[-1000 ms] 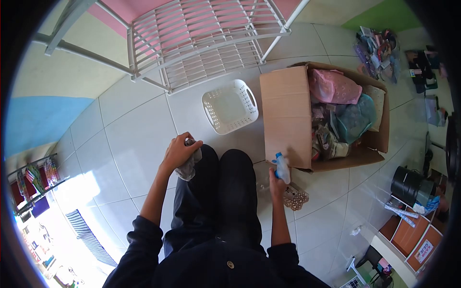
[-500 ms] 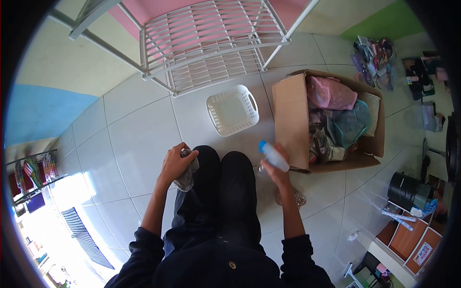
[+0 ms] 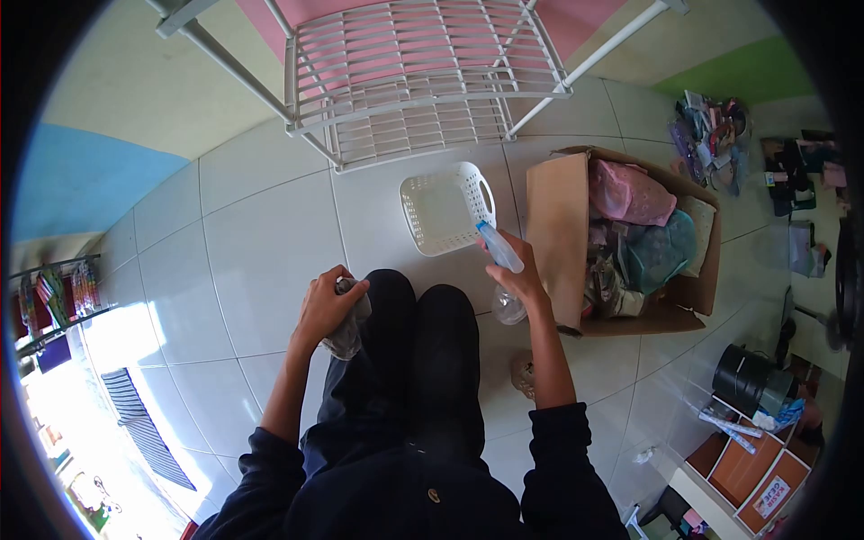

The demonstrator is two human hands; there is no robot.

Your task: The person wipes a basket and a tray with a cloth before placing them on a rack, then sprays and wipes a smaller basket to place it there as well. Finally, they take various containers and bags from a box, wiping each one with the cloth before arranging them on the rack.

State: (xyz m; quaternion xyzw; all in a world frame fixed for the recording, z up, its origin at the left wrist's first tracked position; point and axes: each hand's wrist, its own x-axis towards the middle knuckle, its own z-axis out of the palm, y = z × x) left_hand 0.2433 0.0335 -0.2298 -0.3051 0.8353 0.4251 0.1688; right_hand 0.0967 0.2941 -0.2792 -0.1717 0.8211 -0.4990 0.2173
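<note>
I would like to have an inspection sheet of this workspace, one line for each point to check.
Surface: pale tiled floor, with bright glare on the left side.
Job's things: white basket on the floor; blue-tipped bottle and grey wrapped item in the hands.
Clutter: open cardboard box full of mixed bags; bagged goods beyond it; small brown basket partly behind the right arm.
Hands: left hand grips the wrapped item; right hand grips the bottle near the white basket, contact with it cannot be told.
Cables: nothing seen.
Surroundings: white rack in front, striped mat at left, black bin-like cylinder at right.
</note>
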